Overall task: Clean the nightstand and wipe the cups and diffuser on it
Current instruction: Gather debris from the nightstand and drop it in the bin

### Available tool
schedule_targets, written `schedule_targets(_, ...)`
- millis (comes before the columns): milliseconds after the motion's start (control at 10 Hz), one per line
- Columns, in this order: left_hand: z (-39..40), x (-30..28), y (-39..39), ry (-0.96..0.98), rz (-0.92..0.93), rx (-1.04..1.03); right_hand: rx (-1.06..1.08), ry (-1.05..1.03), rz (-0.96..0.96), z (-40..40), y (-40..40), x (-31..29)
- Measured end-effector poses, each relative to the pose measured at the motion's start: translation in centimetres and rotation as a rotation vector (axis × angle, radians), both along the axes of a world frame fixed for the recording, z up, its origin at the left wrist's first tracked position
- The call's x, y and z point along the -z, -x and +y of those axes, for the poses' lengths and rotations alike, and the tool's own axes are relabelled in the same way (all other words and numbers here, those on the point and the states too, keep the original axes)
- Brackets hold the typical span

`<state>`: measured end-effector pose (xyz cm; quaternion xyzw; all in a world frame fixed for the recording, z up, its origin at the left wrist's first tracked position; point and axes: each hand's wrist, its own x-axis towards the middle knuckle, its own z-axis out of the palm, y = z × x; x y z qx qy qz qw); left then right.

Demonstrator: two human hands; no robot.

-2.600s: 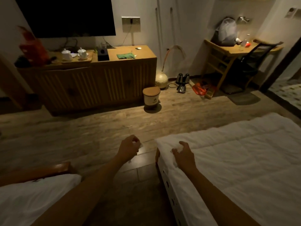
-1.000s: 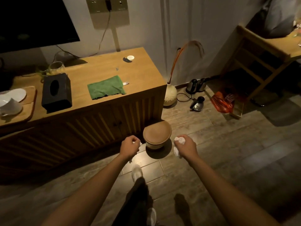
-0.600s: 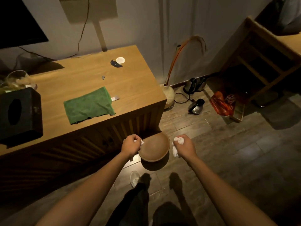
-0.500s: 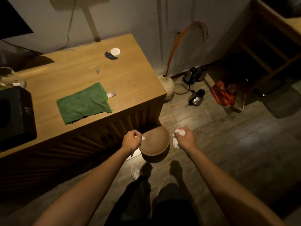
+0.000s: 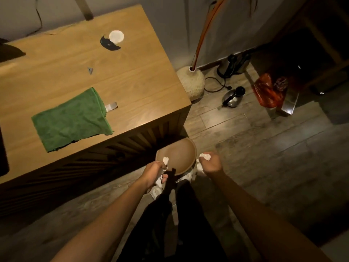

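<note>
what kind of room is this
Probably a hotel or guest bedroom, though no bed shows. Clues: a long wooden cabinet against the wall, an electric kettle on the plank floor, and a small lidded waste bin that the person stands over.

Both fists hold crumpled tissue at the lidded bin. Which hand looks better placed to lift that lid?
Probably the left hand: it hangs over the near edge of the bin lid, tissue poking from its fist. The right hand sits just off the rim.

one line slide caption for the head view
Both hands, left hand and right hand, grip crumpled white tissues over a round brown-lidded bin beside the wooden cabinet.
</note>
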<state>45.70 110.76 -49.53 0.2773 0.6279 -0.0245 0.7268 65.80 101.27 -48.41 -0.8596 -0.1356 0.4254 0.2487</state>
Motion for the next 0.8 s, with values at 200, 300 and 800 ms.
schedule_targets(200,-1.0,3.7,-3.6,0.022,0.078,0.055,-0.118,0.107,0.094,1.5,-1.2,4.1)
schedule_targets(300,-2.6,5.9,-5.5,0.031,0.098,0.095,-0.112,0.147,0.08,0.4,-1.6,6.5)
schedule_targets(800,-7.3,25.3,-8.5,0.047,0.315,0.063,-0.013,0.161,0.272,-3.1,-1.6,26.4)
